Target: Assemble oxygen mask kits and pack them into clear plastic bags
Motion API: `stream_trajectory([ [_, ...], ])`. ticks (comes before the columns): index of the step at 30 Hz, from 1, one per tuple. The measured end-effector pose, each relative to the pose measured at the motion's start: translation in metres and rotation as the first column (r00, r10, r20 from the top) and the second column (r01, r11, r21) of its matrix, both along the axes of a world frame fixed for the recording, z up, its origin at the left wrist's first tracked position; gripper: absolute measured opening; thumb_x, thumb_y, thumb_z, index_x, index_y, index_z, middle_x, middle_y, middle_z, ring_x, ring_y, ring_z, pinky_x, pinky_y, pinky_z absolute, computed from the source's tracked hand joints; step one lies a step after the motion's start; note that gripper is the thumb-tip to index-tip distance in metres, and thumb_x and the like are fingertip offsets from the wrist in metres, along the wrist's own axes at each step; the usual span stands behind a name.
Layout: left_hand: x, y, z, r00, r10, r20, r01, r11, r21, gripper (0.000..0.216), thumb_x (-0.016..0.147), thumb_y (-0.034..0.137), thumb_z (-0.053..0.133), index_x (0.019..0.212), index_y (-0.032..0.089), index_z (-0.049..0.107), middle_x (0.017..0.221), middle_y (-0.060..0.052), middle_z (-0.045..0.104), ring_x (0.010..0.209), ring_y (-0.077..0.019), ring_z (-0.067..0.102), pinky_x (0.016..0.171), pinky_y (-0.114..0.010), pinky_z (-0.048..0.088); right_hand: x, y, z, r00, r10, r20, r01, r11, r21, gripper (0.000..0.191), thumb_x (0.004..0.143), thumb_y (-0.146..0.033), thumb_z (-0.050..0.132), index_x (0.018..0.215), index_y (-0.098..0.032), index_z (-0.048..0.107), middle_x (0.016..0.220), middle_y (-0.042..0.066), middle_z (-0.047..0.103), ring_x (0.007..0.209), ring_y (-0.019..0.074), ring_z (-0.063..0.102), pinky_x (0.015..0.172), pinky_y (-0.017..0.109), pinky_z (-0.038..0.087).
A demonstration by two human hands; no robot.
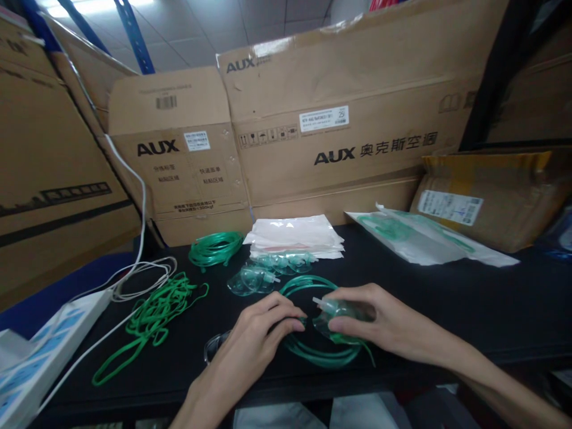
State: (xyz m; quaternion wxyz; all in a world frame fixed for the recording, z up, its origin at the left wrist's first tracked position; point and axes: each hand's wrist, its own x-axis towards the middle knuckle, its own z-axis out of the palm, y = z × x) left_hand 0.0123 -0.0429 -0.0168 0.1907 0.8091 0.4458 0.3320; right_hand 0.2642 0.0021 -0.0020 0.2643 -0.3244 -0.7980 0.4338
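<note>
Near front edge of worktop (447, 298), mid-span: right hand (379, 325) wraps clear mask (333, 313), port facing left. Left hand (254, 351) pinches green tubing (322, 357), whose coil lies flat under both hands. Step in hand, by look: joining tube end to mask port. Next move calls for steady mask and tube end lined up with port. Spare masks (252, 280) and green straps (152, 316) lie further left.

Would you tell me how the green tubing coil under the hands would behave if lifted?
Probably floppy: the green tubing coil lies in loose, uneven loops. Likely light, being thin. It might tug the clear mask under the right hand.
</note>
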Motion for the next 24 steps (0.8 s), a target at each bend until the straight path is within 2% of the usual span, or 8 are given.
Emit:
stream_trajectory([
  [2, -0.0002, -0.0012, -0.0024, 1.0, -0.001, 0.017, 0.001, 1.0, 0.01, 0.019, 0.1, 0.014, 0.062, 0.104, 0.024, 0.077, 0.107, 0.001, 0.075, 0.099, -0.0143, 0.07, 0.091, -0.021, 0.051, 0.0014, 0.0001, 0.0013, 0.999, 0.012, 0.032, -0.013, 1.0, 0.024, 0.03, 0.093, -0.048, 0.07, 0.105, -0.023, 0.079, 0.087, -0.001, 0.073, 0.076, 0.018, 0.06, 0.068, 0.026, 0.046],
  [6, 0.0, -0.0042, -0.0044, 1.0, 0.011, 0.018, -0.012, 0.999, 0.039, 0.013, 0.098, 0.02, 0.068, 0.104, 0.025, 0.078, 0.101, 0.002, 0.077, 0.093, -0.0149, 0.072, 0.088, -0.022, 0.052, 0.0035, -0.0027, 0.0045, 0.995, -0.006, 0.095, -0.003, 0.996, 0.093, 0.032, 0.086, -0.05, 0.077, 0.104, -0.024, 0.078, 0.084, -0.002, 0.073, 0.071, 0.0172, 0.06, 0.062, 0.024, 0.044],
  [12, 0.0016, -0.0045, -0.0036, 1.0, -0.02, 0.02, 0.018, 0.994, 0.107, 0.011, 0.097, 0.021, 0.069, 0.103, 0.023, 0.078, 0.099, 0.002, 0.078, 0.09, -0.0139, 0.072, 0.085, -0.021, 0.052, 0.0017, -0.0041, 0.002, 0.993, 0.044, 0.113, -0.06, 0.988, 0.143, 0.03, 0.087, -0.048, 0.078, 0.103, -0.023, 0.079, 0.093, -0.001, 0.078, 0.08, 0.0187, 0.066, 0.073, 0.026, 0.048],
  [18, 0.0018, -0.004, -0.0056, 0.997, -0.072, 0.007, 0.07, 0.983, 0.167, 0.009, 0.097, 0.022, 0.07, 0.102, 0.021, 0.077, 0.098, 0.001, 0.078, 0.09, -0.0138, 0.071, 0.084, -0.021, 0.052, -0.0006, -0.0024, 0.0005, 0.986, 0.091, 0.138, -0.111, 0.983, 0.143, 0.029, 0.086, -0.043, 0.082, 0.105, -0.022, 0.077, 0.099, -0.001, 0.077, 0.091, 0.0184, 0.068, 0.085, 0.025, 0.046],
  [24, 0.0009, -0.0054, -0.0074, 0.996, -0.087, -0.004, 0.086, 0.976, 0.199, 0.01, 0.098, 0.021, 0.068, 0.105, 0.021, 0.075, 0.099, 0.001, 0.077, 0.09, -0.0144, 0.069, 0.085, -0.024, 0.051, -0.0028, -0.0005, -0.0026, 0.985, 0.148, 0.092, -0.157, 0.982, 0.101, 0.023, 0.092, -0.042, 0.076, 0.106, -0.023, 0.076, 0.101, -0.002, 0.076, 0.093, 0.0177, 0.066, 0.084, 0.025, 0.045],
])
